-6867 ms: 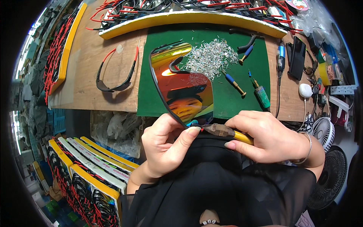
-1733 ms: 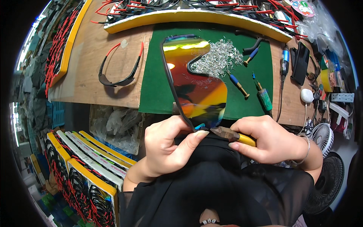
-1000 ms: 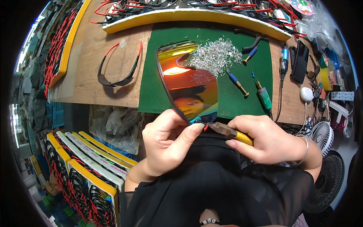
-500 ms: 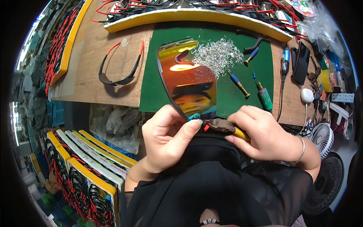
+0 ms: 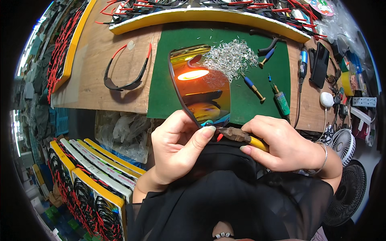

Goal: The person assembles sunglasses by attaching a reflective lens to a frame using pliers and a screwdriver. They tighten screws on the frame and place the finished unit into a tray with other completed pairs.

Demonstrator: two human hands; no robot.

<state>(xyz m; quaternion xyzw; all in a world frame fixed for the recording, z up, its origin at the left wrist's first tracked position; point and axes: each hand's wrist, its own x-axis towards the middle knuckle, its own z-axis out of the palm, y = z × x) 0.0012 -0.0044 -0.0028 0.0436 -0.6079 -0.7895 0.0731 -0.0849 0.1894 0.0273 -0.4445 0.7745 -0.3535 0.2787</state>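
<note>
Sunglasses (image 5: 201, 89), orange-mirrored and black-rimmed, are pinched in the left hand (image 5: 177, 146); right hand (image 5: 283, 142)'s gripping yellow-handled metal pliers (image 5: 241, 135). Long yellow-sided tray (image 5: 209, 15) at the back's crammed with black-and-red glasses (image 5: 241, 5).

1. the left hand (image 5: 175, 148) covers one end of the mirrored shield sunglasses (image 5: 203, 90); its curled fingertips are hidden.
2. the right hand (image 5: 281, 142) hides most of the grips of the yellow-handled pliers (image 5: 237, 135).
3. whether the plier tips touch the frame is too small to tell.
4. the top edge cuts off the far yellow-sided tray (image 5: 209, 16).
5. shelved goods (image 5: 34, 80) at far left are blurred.
</note>
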